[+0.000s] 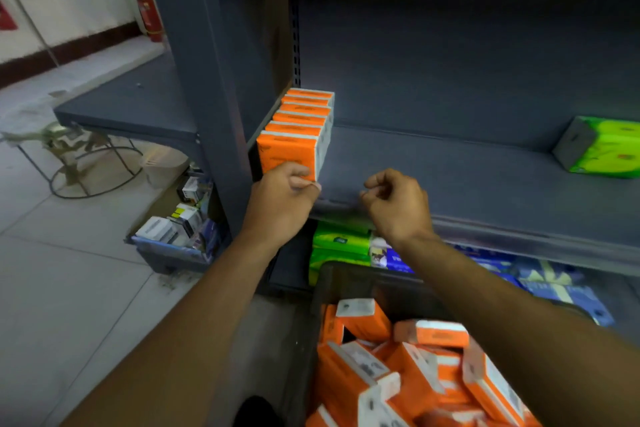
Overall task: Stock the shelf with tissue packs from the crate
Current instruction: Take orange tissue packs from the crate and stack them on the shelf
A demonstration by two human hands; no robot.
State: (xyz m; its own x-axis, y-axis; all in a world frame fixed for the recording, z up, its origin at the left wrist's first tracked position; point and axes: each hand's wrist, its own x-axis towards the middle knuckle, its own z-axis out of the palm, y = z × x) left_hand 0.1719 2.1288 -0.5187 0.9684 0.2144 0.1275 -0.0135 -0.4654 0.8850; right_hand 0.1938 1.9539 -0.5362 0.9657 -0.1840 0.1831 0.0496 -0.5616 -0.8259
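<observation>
1. My left hand (282, 194) is at the front left corner of the shelf (450, 177), against the front pack (287, 151) of a row of orange tissue packs (304, 114).
2. The fingers (298, 172) of that hand are curled over the lower front edge of the front pack, with the thumb tucked beside its bottom right corner. It looks like a pinch on that corner, though blur makes the contact hard to read.
3. The row stands upright, pack behind pack, tight against the shelf's left post (214, 80).
4. My right hand (394, 204) hangs just above the shelf's front lip, a little to the right of the row. Its fingers (375, 180) are curled into a loose fist and hold nothing.
5. The crate (363, 274) sits on the floor below my arms, holding a jumble of orange packs (367, 371) lying at all angles.
6. A green pack (602, 149) lies at the far right of the same shelf, well apart from the orange row.
7. On the lower shelf behind the crate there are green packs (341, 246) and blue packs (554, 284).
8. A small bin of boxes (173, 236) rests on the floor left of the post, and a fire extinguisher (149, 10) stands by the far wall.
</observation>
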